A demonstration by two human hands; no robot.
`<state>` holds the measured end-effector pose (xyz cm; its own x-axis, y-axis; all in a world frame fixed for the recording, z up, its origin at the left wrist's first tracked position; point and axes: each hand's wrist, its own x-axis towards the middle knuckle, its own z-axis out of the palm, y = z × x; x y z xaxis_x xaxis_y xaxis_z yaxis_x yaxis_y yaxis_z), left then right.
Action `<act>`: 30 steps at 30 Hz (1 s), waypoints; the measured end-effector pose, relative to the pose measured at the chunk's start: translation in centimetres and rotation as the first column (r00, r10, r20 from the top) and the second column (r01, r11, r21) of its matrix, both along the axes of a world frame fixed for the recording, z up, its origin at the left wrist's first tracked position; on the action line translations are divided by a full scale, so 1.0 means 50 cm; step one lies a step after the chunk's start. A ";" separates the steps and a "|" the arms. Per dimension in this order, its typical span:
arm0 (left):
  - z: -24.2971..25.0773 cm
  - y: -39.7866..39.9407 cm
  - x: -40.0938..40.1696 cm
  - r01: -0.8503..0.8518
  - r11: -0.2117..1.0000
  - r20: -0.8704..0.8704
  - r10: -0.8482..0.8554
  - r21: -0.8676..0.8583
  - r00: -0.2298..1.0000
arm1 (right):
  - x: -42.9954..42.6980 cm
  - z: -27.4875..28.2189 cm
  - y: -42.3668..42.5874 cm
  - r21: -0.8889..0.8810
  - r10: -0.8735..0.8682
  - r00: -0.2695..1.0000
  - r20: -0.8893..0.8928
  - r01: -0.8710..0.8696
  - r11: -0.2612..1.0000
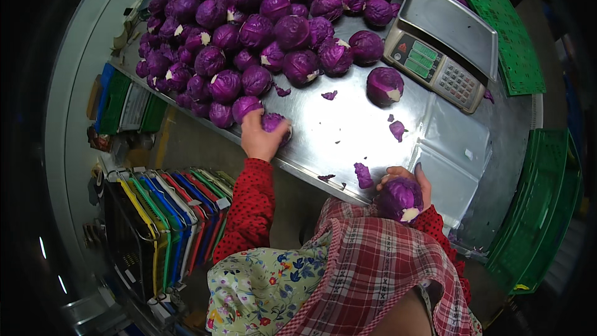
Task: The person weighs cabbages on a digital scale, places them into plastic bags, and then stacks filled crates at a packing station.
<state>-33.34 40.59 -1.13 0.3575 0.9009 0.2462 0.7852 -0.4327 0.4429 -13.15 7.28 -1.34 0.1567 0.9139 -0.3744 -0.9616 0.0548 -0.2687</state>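
Observation:
My right hand (419,185) holds a red cabbage (400,198) at the near edge of the steel table, its pale cut stem facing me. My left hand (263,139) is curled over another red cabbage (274,123) by the table's edge, thumb on one side and fingers on the other. Those fingers also touch the neighbouring red cabbage (246,106). Beyond them spreads a large heap of red cabbages (252,30), several showing pale cut stems. One single cabbage (385,86) lies apart, near the scale.
A digital scale (438,63) with a steel pan stands at the right. Clear plastic bags (450,149) lie below it on the steel table (322,142). Torn leaf pieces (363,176) are scattered about. Green crates (536,210) stand at the right; coloured crates (172,224) stand below left.

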 end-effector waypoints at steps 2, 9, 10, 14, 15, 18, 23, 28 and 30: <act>0.001 0.042 0.006 -0.227 0.969 0.080 0.219 0.099 0.972 | -0.003 0.012 -0.024 0.008 -0.011 0.999 -0.042 0.011 1.000; -0.028 0.163 0.006 -0.518 0.802 -0.207 0.476 -0.297 0.855 | -0.016 0.038 -0.082 0.084 -0.059 0.996 -0.071 0.065 0.994; -0.030 0.169 -0.004 -0.519 0.803 -0.185 0.485 -0.295 0.855 | -0.018 0.038 -0.095 0.081 -0.062 0.997 -0.053 0.066 0.994; 0.017 0.138 -0.019 -0.519 0.829 -0.076 0.516 -0.208 0.853 | -0.025 0.022 -0.139 0.128 -0.123 0.992 0.026 0.119 0.985; 0.042 0.121 -0.035 -0.469 0.869 0.026 0.478 -0.160 0.878 | -0.028 0.015 -0.151 0.129 -0.098 0.994 0.040 0.092 0.987; 0.166 -0.020 0.064 -0.119 0.989 0.234 0.137 -0.087 0.963 | 0.001 -0.016 -0.212 0.157 -0.051 0.992 0.112 0.033 0.987; 0.137 -0.312 0.230 0.726 0.544 0.581 -0.454 -0.420 0.676 | 0.007 0.021 -0.218 0.214 -0.089 0.983 0.158 0.054 0.975; 0.082 -0.568 0.292 0.845 0.130 0.690 -0.520 -0.519 0.504 | -0.014 -0.017 -0.313 0.138 -0.162 0.984 -0.073 0.171 0.976; 0.057 -0.611 0.302 0.875 0.029 0.696 -0.593 -0.483 0.404 | -0.023 -0.030 -0.369 0.121 -0.245 0.967 -0.071 0.252 0.960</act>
<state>-18.21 10.03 1.74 0.9984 0.0120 -0.0556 0.0566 -0.1222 0.9909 -14.32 -11.18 -2.82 0.3675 0.8897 -0.2708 -0.9264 0.3246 -0.1908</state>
